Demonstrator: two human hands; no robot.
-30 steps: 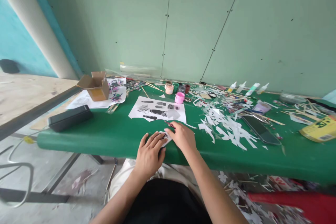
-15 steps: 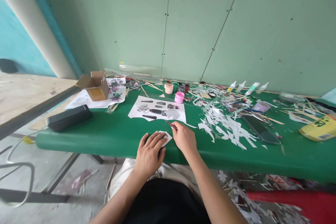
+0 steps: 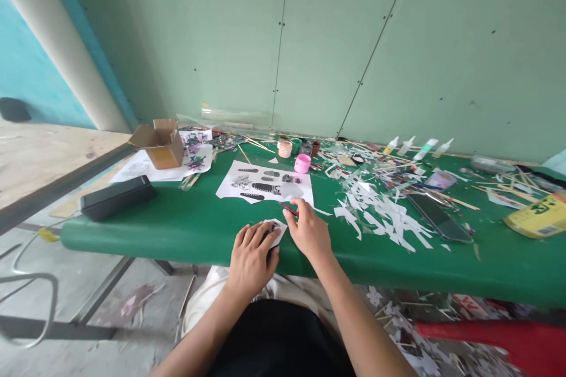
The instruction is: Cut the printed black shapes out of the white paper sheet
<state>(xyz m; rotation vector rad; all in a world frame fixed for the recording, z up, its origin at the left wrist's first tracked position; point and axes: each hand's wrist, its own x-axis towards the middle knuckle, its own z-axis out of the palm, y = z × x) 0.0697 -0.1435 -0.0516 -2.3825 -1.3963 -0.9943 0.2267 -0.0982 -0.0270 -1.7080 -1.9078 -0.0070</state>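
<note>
My left hand (image 3: 253, 256) lies fairly flat with its fingers over a small white paper piece (image 3: 277, 233) with a dark print on it, near the table's front edge. Its palm hides part of that piece. My right hand (image 3: 308, 232) is closed on a thin dark red pen-shaped tool (image 3: 289, 209), whose tip points up and left, apart from the paper piece. Whether it is a pen or a craft knife I cannot make out. Just beyond both hands is a white sheet (image 3: 230, 185) printed with black shapes and a figure.
White paper scraps (image 3: 375, 212) and a phone (image 3: 437, 218) lie to the right. Paint jars, one pink jar (image 3: 302, 164) among them, stand behind the sheet. A dark grey box-shaped device (image 3: 118, 197) and a cardboard box (image 3: 164, 150) are at the left on the green table cover (image 3: 190, 232).
My right hand's fingers and the dark red tool have shifted slightly up. The small paper piece has moved a little left under my left hand, which stays almost in place.
</note>
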